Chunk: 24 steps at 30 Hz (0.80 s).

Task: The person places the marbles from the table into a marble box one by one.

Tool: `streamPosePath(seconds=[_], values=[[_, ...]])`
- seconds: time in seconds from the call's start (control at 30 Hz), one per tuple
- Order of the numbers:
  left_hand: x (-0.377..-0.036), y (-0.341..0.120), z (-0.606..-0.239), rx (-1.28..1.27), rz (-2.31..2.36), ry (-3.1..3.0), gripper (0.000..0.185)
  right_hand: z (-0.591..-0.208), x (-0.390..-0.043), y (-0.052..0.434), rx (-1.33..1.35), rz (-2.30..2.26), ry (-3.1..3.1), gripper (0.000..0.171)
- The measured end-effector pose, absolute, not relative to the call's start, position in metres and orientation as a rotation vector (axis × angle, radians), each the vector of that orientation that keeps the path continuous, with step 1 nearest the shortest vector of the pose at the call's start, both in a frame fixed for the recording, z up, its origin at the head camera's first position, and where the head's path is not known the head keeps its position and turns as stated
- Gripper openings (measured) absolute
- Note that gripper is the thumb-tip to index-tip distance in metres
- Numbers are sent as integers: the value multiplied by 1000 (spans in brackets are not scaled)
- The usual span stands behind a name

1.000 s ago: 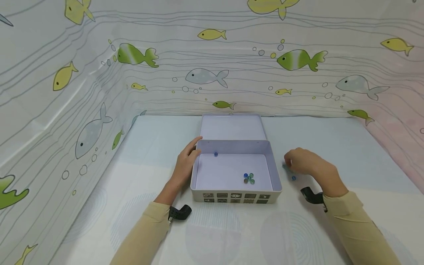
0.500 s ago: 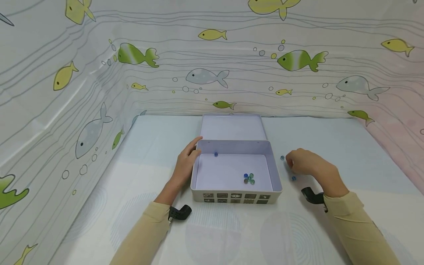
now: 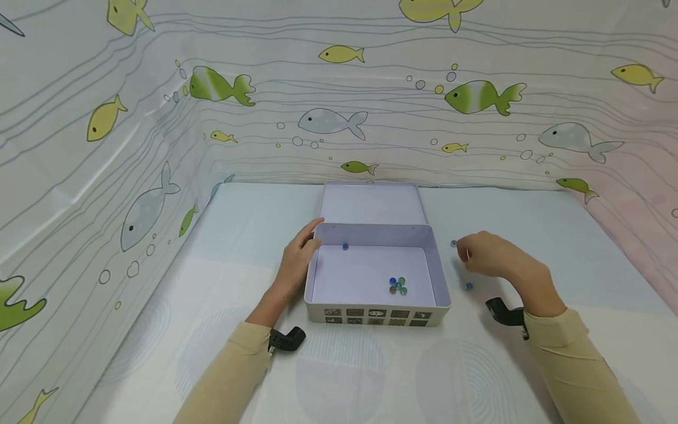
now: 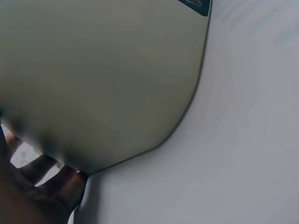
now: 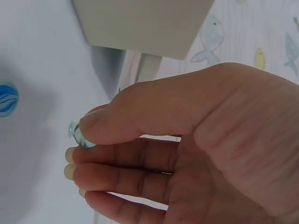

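Observation:
An open white tin box (image 3: 371, 265) stands mid-table, its lid tipped back behind it. My left hand (image 3: 292, 262) holds the box's left wall, thumb over the rim and fingers along the outside; the left wrist view shows those fingers against the pale side. Right of the box, my right hand (image 3: 489, 254) pinches a clear greenish marble (image 5: 85, 141) between thumb and fingertips. Just past the fingertips is another clear marble (image 3: 453, 243). A blue-swirled marble (image 5: 7, 99) lies on the table nearer the person. Inside the box, several marbles (image 3: 398, 286) cluster at the front right.
A single blue marble (image 3: 345, 247) lies by the box's back left inner corner. The lid (image 3: 371, 203) reaches close to the fish-patterned wall sheet (image 3: 275, 94) behind the table. A black wrist camera (image 3: 505, 312) juts from the right sleeve, another black wrist camera (image 3: 288, 340) from the left.
My right hand has lifted slightly and shifted a little away from the person. A clear marble beside its fingertips has come into sight and moved farther back. The left hand stays on the box.

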State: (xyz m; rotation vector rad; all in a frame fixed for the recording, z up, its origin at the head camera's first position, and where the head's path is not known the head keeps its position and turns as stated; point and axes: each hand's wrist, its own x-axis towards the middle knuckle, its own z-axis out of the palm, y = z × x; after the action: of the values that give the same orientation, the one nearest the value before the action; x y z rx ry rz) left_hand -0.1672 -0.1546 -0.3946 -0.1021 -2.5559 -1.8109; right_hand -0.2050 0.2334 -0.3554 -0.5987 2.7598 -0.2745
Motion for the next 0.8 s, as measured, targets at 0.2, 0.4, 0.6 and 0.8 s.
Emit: streamPosePath(seconds=[0.2, 0.4, 0.6, 0.8], values=[[-180, -160, -417, -97, -1835, -2538, 47, -349, -203, 231, -599, -332, 2805, 14], [-186, -161, -431, -114, -1792, -2514, 45, -341, -198, 227, -666, -408, 2847, 18], [-185, -160, -431, -119, -1766, -2505, 45, -333, -191, 218, -761, -450, 2915, 18], [-186, -161, -433, -122, -1772, -2506, 45, -327, -183, 200, -882, -510, 2950, 14]])
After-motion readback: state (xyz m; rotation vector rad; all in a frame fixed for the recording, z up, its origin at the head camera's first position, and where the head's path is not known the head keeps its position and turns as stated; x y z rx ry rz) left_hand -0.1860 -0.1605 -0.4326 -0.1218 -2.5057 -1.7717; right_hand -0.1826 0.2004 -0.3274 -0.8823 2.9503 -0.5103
